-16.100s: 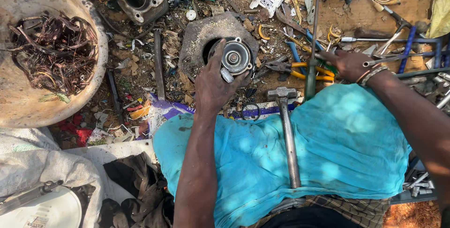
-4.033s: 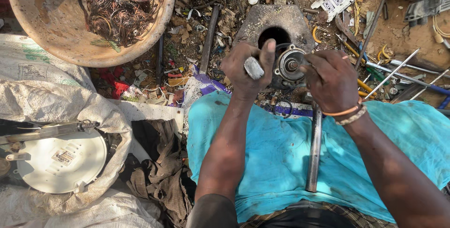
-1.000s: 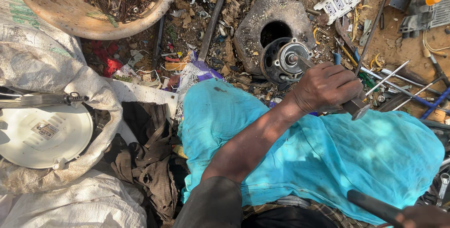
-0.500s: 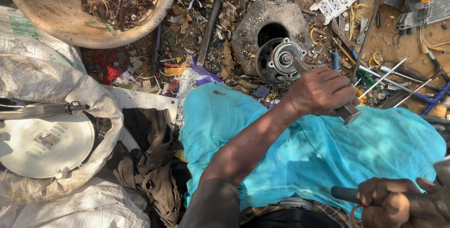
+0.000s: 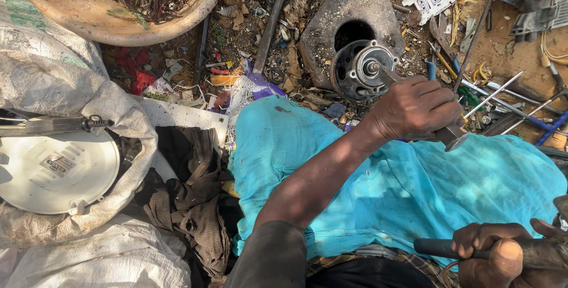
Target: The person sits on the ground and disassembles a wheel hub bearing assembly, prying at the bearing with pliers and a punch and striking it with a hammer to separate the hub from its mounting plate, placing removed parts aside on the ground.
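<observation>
- Motor end housing: round, dark metal, with a bright bearing hub and short shaft stub at its centre; it leans against a grey block with a round hole, on the littered ground just beyond my knees
- Left hand: fist closed round a steel punch; the tip is set against the hub beside the shaft, and the struck end sticks out of my fist, low and to the right
- Right hand: at the lower right edge, fingers wrapped round the dark handle of a hammer; the head is out of view, so I cannot tell how it is poised
- Judged progress: housing is in one piece, hub and shaft seated; nothing is freed from it yet. Punch placed, striking tool gripped, so the set-up looks complete and the separation itself remains
- Surroundings: turquoise cloth over my lap; tan basin of tangled copper wire upper left; white round cover on sacking at left; loose rods and pliers to the right
</observation>
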